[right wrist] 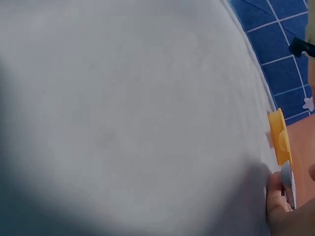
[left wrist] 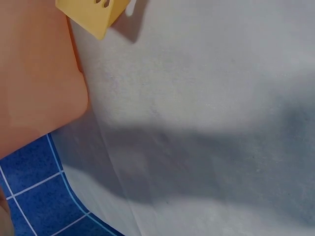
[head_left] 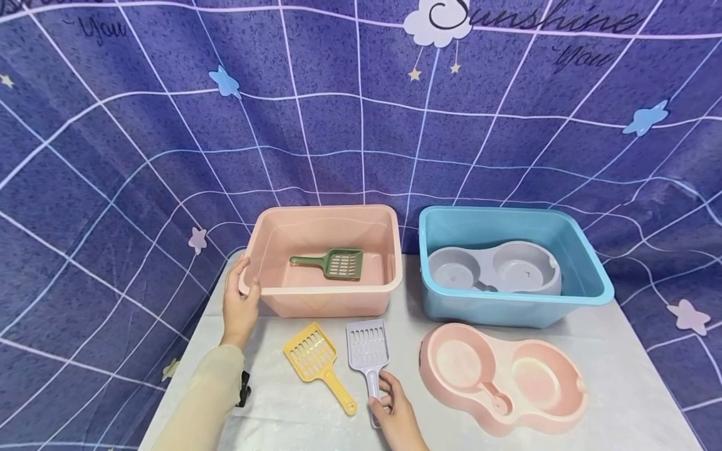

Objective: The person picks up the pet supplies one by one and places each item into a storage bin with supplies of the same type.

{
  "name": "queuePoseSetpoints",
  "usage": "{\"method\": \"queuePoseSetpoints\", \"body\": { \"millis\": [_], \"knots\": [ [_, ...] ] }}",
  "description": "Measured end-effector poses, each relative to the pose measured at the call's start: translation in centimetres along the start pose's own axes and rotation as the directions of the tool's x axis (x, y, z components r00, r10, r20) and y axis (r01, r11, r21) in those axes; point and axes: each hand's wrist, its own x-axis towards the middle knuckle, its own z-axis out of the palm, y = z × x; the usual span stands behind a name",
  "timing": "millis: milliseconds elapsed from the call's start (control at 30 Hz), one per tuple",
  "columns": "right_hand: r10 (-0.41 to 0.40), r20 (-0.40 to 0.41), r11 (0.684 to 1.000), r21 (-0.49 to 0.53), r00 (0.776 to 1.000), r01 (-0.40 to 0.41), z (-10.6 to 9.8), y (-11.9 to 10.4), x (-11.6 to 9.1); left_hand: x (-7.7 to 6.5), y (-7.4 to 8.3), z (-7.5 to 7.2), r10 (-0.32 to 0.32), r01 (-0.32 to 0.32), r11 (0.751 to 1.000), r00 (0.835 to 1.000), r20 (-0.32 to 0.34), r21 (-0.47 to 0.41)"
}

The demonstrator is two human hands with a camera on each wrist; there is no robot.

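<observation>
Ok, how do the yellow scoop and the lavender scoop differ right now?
The yellow scoop lies on the table with no hand on it; the lavender scoop is held by its handle in the right hand. The yellow scoop's handle slants toward the person's right, while the lavender scoop's points almost straight toward the person. Both have slotted heads on the side toward the pink tub.

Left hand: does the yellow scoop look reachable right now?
Probably yes: nothing covers the yellow scoop on the table, though the left hand would likely first let go of the pink bin.
</observation>
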Motion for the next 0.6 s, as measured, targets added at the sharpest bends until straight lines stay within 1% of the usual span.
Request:
{"method": "queuePoseSetpoints", "body": {
  "millis": [67,167,333,467,600],
  "knots": [
    [0.037,-0.005,0.998,0.041,0.999,-0.036,0.2,-0.2,0.1,-0.2,1.2,-0.1,-0.016,0.016,1.0,1.0,0.009,-0.01],
    [0.058,-0.018,0.996,0.074,0.998,-0.056,0.3,-0.3,0.2,-0.2,1.3,-0.1,-0.015,0.015,1.0,1.0,0.01,-0.005],
    [0.045,-0.026,0.995,0.089,0.999,-0.043,0.3,-0.1,0.3,-0.3,1.3,-0.1,-0.003,0.003,1.0,1.0,0.007,0.003],
    [0.046,-0.033,0.992,0.12,0.998,-0.042,0.3,-0.2,0.5,-0.2,0.8,0.0,0.009,-0.009,1.0,1.0,0.0,-0.016],
    [0.039,-0.039,0.987,0.155,0.998,-0.033,0.1,-0.3,0.6,0.1,-0.9,0.2,0.012,-0.012,1.0,1.0,-0.014,-0.028]
  ]
}}
